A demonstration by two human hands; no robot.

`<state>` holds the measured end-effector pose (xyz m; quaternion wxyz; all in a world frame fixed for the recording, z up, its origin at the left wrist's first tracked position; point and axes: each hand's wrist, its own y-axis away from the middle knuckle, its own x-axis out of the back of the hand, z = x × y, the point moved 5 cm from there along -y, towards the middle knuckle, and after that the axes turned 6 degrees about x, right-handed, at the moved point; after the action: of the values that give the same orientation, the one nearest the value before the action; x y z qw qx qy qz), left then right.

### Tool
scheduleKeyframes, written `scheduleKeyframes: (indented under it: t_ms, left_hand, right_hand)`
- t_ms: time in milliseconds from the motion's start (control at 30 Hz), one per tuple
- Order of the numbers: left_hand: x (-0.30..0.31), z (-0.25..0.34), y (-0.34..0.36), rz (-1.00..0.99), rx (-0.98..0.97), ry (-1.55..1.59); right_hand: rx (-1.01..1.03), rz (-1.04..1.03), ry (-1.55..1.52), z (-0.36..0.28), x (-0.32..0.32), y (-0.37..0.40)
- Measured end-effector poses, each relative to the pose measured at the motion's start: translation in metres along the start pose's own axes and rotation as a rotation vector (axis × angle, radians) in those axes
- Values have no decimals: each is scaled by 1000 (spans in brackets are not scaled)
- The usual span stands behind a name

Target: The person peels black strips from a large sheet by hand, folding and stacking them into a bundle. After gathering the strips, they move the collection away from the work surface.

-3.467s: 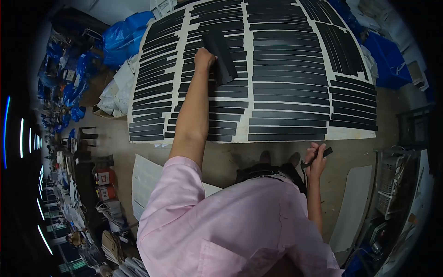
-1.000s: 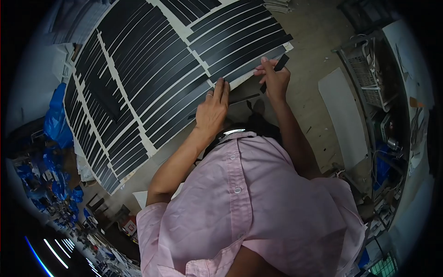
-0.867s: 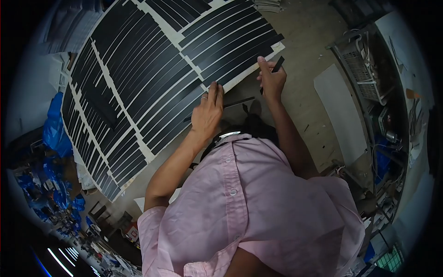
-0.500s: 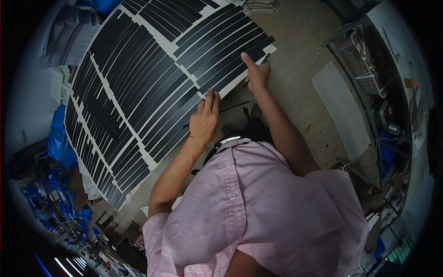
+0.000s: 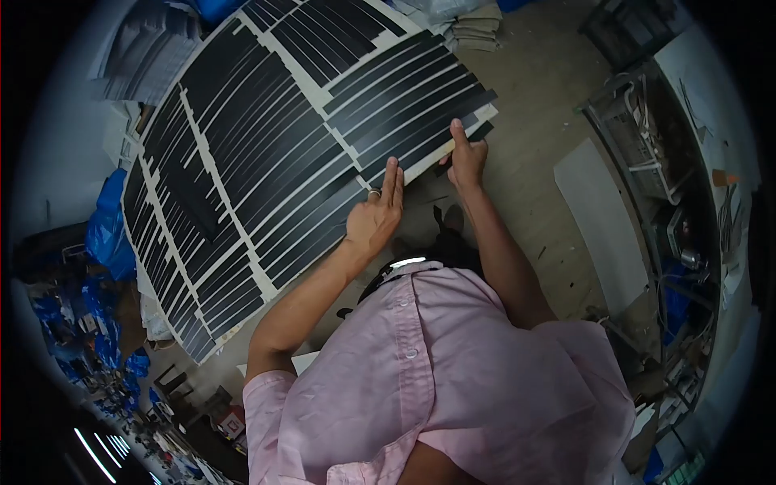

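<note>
A wide board (image 5: 269, 287) lies in front of me, covered in rows of black strips (image 5: 275, 153) with pale gaps between them. My left hand (image 5: 376, 217), a ring on one finger, rests at the board's near edge, two fingers stretched flat over the outermost strips. Further right along that edge, my right hand (image 5: 467, 162) is closed with the thumb up. A short dark strip (image 5: 483, 132) shows on both sides of this hand and appears held in it; the curled fingers are partly hidden.
To the right stand a rack with a wire basket (image 5: 647, 153) and a pale curved sheet (image 5: 598, 226) leaning low. Stacked sheets (image 5: 149, 48) and blue plastic bags (image 5: 109, 230) are at the left. Folded sacks (image 5: 478, 28) lie on the floor beyond the board.
The camera view has shifted slightly. My left hand has slid rightward along the near edge, fingers still extended. My right hand sits a little further right and lower in view, still closed.
</note>
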<state>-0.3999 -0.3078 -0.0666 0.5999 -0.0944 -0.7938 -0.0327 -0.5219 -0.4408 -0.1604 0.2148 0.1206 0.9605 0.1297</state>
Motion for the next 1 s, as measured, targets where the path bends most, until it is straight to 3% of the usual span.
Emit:
scheduleKeyframes:
  t_ms: [100,167,200,300,400,500,533,567,633,733,800,833,933,967,1000]
  left_hand:
    - [2,0,-3,-53,20,53]
    - [4,0,-6,-94,41,97]
    - [3,0,-7,-148,53,148]
    - [2,-3,-8,-123,52,161]
    - [5,-4,-7,-147,72,198]
    - [2,-3,-2,-184,68,181]
    - [5,-5,-1,-238,75,211]
    - [10,-11,0,-200,75,265]
    - [12,-22,6,-157,110,317]
    - [40,-53,7,420,397,873]
    - [42,-67,5,-67,913,1727]
    - [37,-68,0,46,910,1971]
    - [25,-43,-19,153,952,2115]
    - [2,-38,-27,189,869,1788]
    - [18,-39,-25,188,872,1805]
  right_hand:
    - [66,-108,-69,-9,-6,9]
    - [-194,-192,310,-22,-9,34]
    - [-180,-202,320,-24,-13,44]
    - [-65,-188,234,-11,-12,39]
    - [-84,-146,75,0,-8,32]
    - [-165,-54,140,15,1,17]
    - [-84,-155,88,19,0,12]
    - [-148,-122,160,21,3,10]
    - [-145,-248,8,14,7,9]
    - [-101,-341,176,-15,18,26]
    - [-62,-387,275,-30,22,41]
    - [-62,-401,285,-40,4,58]
    - [-62,-494,137,-46,-47,96]
    - [-18,-709,272,-32,-51,99]
    - [26,-923,406,-24,-54,103]
